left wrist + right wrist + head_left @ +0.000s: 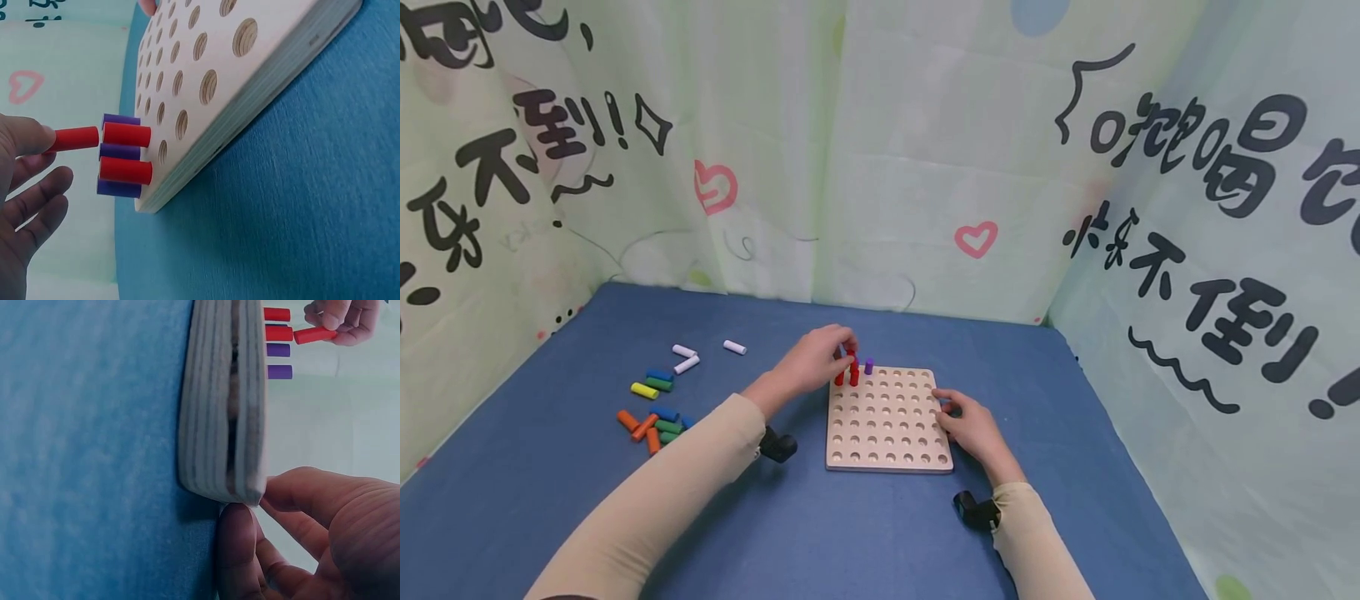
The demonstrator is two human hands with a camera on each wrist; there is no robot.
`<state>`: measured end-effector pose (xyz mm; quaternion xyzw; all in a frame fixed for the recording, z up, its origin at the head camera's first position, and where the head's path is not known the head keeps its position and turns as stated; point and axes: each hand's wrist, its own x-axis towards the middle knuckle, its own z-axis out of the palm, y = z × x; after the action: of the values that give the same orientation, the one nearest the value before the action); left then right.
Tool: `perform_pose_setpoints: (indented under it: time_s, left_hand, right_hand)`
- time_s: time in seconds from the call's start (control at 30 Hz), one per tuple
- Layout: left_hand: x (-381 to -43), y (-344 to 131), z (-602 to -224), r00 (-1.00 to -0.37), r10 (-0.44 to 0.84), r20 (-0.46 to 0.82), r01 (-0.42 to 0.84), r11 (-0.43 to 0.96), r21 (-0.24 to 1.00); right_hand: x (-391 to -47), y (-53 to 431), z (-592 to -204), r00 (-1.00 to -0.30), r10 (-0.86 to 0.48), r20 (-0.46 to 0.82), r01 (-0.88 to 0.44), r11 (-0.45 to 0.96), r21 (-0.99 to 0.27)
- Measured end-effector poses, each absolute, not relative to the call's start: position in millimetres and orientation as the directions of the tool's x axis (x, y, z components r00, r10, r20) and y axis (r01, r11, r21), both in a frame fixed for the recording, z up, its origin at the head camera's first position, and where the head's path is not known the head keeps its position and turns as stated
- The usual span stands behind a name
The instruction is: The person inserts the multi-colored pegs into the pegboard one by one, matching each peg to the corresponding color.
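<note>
A square wooden pegboard (889, 423) with rows of round holes lies on the table. My left hand (816, 358) pinches a red peg (76, 139) between thumb and fingers, just above the board's far left part. Its lower end is close to a standing red peg (127, 134); the left wrist view shows another red peg (126, 170) beside that one. Behind them, purple pegs (119, 188) stand in the edge row, partly hidden. At the board's right edge, my right hand (972, 429) grips the rim near a corner with thumb and fingers.
Left of the board, loose pegs lie on the blue tabletop (880, 533): white pegs (687, 364) farther back, a yellow peg (643, 390), and several blue, green and orange pegs (644, 427) nearer the left forearm. A printed curtain (880, 167) hangs behind the table.
</note>
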<state>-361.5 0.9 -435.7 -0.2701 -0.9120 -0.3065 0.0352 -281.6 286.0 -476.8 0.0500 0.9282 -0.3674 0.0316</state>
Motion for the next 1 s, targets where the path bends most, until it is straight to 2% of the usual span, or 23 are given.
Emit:
perform_pose_setpoints:
  time_s: [0.27, 0.63, 1.0]
  left_hand:
    - [-361.5, 9.2, -436.0, -0.841, 0.487, 0.237, 0.532, 0.662, 0.528]
    - [-361.2, 16.6, -440.0, -0.789, 0.533, 0.305, 0.614, 0.657, 0.438]
    - [-360.5, 25.5, -449.4, -0.759, 0.580, 0.296, 0.651, 0.662, 0.373]
  right_hand:
    - [-280.9, 286.2, -475.8, -0.993, 0.070, -0.093, 0.115, 0.728, -0.676]
    - [-281.5, 285.4, -475.2, -0.993, 0.077, -0.091, 0.118, 0.724, -0.680]
    - [-282.3, 285.5, -476.5, -0.992, 0.081, -0.100, 0.128, 0.719, -0.683]
